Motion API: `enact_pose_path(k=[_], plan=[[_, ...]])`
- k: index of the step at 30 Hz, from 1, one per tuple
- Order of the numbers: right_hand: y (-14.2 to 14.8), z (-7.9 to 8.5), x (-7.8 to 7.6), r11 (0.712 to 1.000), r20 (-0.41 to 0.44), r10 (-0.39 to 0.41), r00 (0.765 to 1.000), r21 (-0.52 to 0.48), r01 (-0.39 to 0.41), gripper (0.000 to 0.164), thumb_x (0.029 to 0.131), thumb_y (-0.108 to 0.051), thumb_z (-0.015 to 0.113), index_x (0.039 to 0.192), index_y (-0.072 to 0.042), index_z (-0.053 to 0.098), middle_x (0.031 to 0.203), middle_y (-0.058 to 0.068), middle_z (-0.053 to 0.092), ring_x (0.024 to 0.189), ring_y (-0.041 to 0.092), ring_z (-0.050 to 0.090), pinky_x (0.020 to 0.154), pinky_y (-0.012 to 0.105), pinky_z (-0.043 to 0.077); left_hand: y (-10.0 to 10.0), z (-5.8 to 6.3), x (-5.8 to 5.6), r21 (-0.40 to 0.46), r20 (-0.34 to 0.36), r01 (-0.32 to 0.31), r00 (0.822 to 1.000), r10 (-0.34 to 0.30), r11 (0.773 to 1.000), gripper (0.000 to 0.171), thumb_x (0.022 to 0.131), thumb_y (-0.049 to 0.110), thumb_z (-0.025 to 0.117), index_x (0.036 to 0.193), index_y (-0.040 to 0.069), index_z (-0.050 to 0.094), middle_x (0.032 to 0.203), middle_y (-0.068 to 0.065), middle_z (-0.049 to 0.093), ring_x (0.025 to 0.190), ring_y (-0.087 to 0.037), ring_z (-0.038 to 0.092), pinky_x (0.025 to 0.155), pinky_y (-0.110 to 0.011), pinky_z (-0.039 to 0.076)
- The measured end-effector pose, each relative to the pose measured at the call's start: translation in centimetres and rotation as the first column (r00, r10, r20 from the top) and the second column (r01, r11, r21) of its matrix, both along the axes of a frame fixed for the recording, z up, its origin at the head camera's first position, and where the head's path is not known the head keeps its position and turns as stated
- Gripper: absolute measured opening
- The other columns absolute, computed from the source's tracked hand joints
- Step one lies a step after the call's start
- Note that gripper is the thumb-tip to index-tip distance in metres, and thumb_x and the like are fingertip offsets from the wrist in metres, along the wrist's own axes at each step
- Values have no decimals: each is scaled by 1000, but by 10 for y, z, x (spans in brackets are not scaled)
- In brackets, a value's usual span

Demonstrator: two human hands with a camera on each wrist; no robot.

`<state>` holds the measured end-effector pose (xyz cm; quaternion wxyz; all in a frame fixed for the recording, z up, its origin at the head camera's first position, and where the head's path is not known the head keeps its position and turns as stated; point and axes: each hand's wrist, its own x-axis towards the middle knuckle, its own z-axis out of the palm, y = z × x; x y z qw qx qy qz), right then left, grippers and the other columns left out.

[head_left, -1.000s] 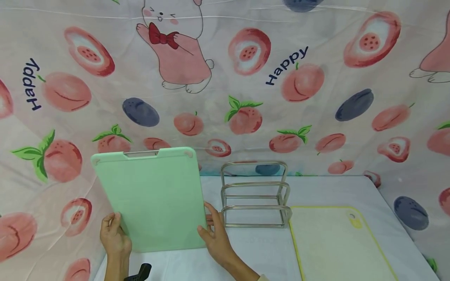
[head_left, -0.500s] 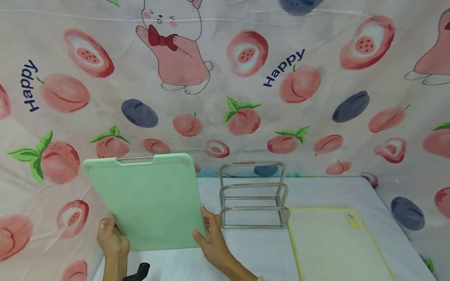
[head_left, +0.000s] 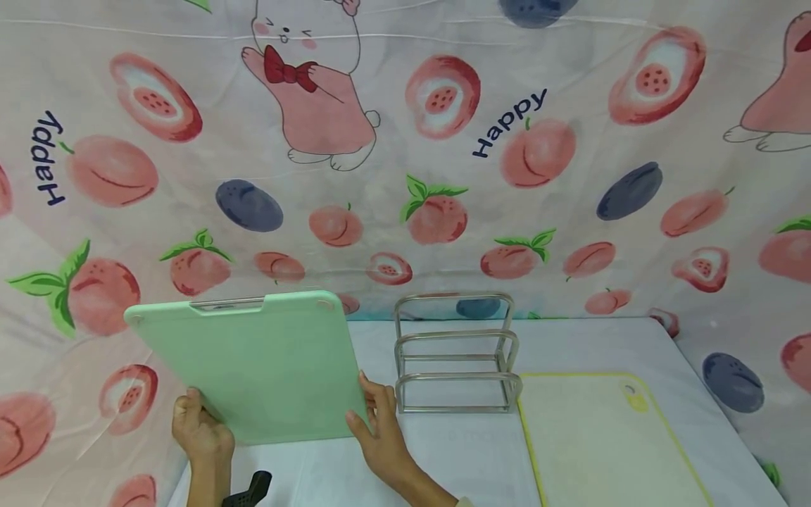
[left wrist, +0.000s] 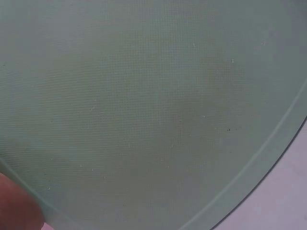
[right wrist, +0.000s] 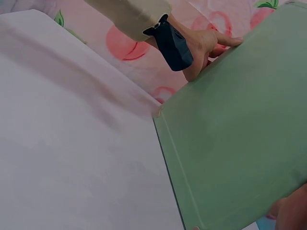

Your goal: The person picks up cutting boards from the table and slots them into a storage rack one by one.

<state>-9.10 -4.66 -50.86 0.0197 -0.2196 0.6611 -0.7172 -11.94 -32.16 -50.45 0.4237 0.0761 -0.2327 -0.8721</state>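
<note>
A light green cutting board (head_left: pixel 253 373) with a metal carrying handle (head_left: pixel 228 304) in its top edge is held up at the left of the head view, tilted. My left hand (head_left: pixel 203 433) grips its left edge low down. On the right edge, my right hand (head_left: pixel 383 433) holds it with the thumb towards the near face; its other fingers are partly hidden. The board's surface (left wrist: pixel 144 96) fills most of the left wrist view, with a blurred fingertip at the lower left. The right wrist view shows the board (right wrist: pixel 230 129) with its lower corner at the white table.
A metal wire rack (head_left: pixel 456 377) with several upright loops stands just right of the board. Further right lies a pale cutting board (head_left: pixel 608 436) with a yellow rim, flat on the white table (head_left: pixel 469 458). A fruit-printed cloth (head_left: pixel 380 176) hangs behind.
The green board's top edge has sunk lower and shifted left, so the board looks more tilted. Both hands keep their hold and move slightly left. The rack and pale board stay put.
</note>
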Motion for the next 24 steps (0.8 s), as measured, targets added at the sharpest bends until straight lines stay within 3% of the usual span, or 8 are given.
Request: enact_pose_path(k=[2, 12, 14, 17, 18, 19, 21, 24], plan=[[0, 0, -1, 1000, -2, -3, 1000, -7, 3, 54, 100, -15, 51, 147, -18, 25, 126, 13, 28, 118, 32, 34, 107, 55, 23, 0, 0, -1, 0, -17, 12, 1000, -12, 1000, 40, 92, -5, 57, 58, -1, 35, 58, -7, 45, 61, -17, 49, 55, -25, 39], [-3, -1, -6, 999, -3, -29, 1000, -31, 29, 47, 100, -9, 49, 143, -15, 30, 128, 13, 30, 113, 32, 35, 105, 54, 31, 3, 2, -3, 15, -24, -72, 997, 72, 997, 40, 88, -10, 60, 58, -3, 34, 57, -5, 38, 62, -15, 44, 60, -25, 38], [-3, -2, -6, 999, -27, -44, 999, -27, 43, 45, 101, -10, 47, 143, -16, 31, 129, 13, 31, 113, 32, 35, 103, 49, 36, 3, 3, -1, -21, -20, -93, 996, 92, 995, 39, 87, -9, 63, 59, -4, 36, 59, -6, 41, 62, -15, 44, 59, -23, 39], [-3, -5, -8, 997, -85, -71, 994, -3, 71, 43, 102, -10, 44, 144, -17, 33, 127, 12, 35, 113, 31, 38, 100, 46, 41, 1, 4, 4, -203, 40, -147, 987, 159, 968, 28, 85, -7, 65, 66, -4, 45, 69, -9, 50, 67, -14, 48, 60, -17, 42], [-3, -6, -9, 995, -122, -90, 988, 26, 94, 43, 102, -10, 43, 144, -18, 34, 125, 11, 37, 113, 30, 40, 99, 46, 42, -1, 4, 6, -286, 59, -157, 982, 181, 945, 22, 84, -9, 64, 70, -6, 47, 75, -10, 52, 70, -14, 49, 61, -16, 43], [-2, -6, -11, 992, -157, -107, 982, 50, 116, 44, 102, -9, 44, 145, -18, 35, 123, 11, 40, 112, 29, 43, 98, 45, 43, -3, 5, 9, -393, 98, -156, 973, 210, 906, 17, 85, -11, 62, 75, -8, 48, 81, -10, 54, 72, -13, 49, 61, -14, 44], [-1, -6, -15, 983, -219, -141, 965, 83, 162, 47, 100, -5, 47, 145, -18, 37, 119, 10, 44, 111, 26, 48, 96, 46, 45, -8, 7, 16, -636, 201, -98, 937, 287, 765, 12, 86, -15, 59, 85, -12, 48, 92, -7, 54, 80, -11, 51, 66, -12, 44], [1, -5, -21, 969, -264, -179, 948, 120, 216, 51, 98, 0, 50, 144, -18, 41, 116, 8, 49, 111, 23, 51, 92, 41, 49, -12, 10, 23, -822, 279, 21, 886, 370, 570, 19, 84, -22, 54, 97, -13, 43, 101, -2, 50, 85, -9, 51, 69, -11, 42]])
